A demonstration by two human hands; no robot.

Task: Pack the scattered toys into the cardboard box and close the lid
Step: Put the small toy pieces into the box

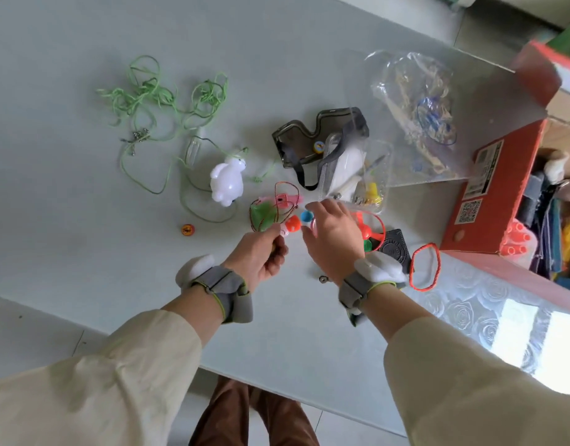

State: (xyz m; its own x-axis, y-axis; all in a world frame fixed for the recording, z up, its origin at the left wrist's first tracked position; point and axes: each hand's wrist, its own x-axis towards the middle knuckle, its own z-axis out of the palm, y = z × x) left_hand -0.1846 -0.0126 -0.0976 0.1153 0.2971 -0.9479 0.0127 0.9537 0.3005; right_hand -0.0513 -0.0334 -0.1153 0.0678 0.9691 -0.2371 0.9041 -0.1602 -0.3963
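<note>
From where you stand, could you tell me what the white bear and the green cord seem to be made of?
The white bear looks like glossy moulded plastic: smooth, with bright highlights. The green cord seems thin woven string, matt and limp, lying in loose tangles; its fibre is unclear.
</note>
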